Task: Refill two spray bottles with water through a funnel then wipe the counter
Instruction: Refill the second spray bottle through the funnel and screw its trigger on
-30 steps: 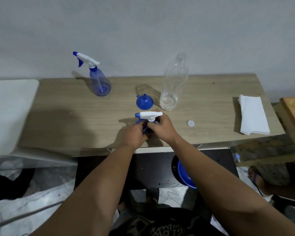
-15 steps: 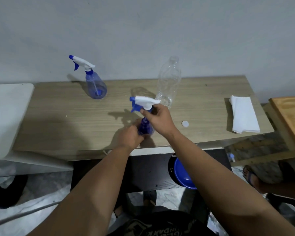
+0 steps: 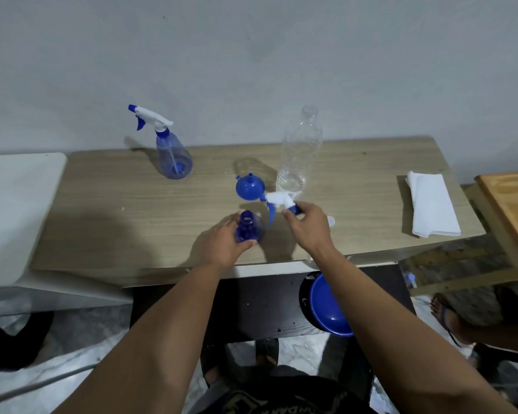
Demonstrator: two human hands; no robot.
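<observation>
My left hand grips a blue spray bottle near the counter's front edge; its neck is open, with no sprayer on it. My right hand holds the white-and-blue spray head just right of that bottle, lifted clear of it. A blue funnel lies on the wooden counter behind the bottle. A clear plastic water bottle, uncapped, with a little water at the bottom, stands behind my right hand. A second spray bottle with its sprayer on stands at the back left.
A folded white cloth lies at the counter's right end. A small white cap sits by my right hand. A blue basin rests below the counter. A white surface adjoins the left, a wooden table the right, and a person's foot is near.
The spray head came off the bottle: my right hand lifted it up and carried it to the right, while my left hand kept the bottle on the counter. The funnel is uncovered again.
</observation>
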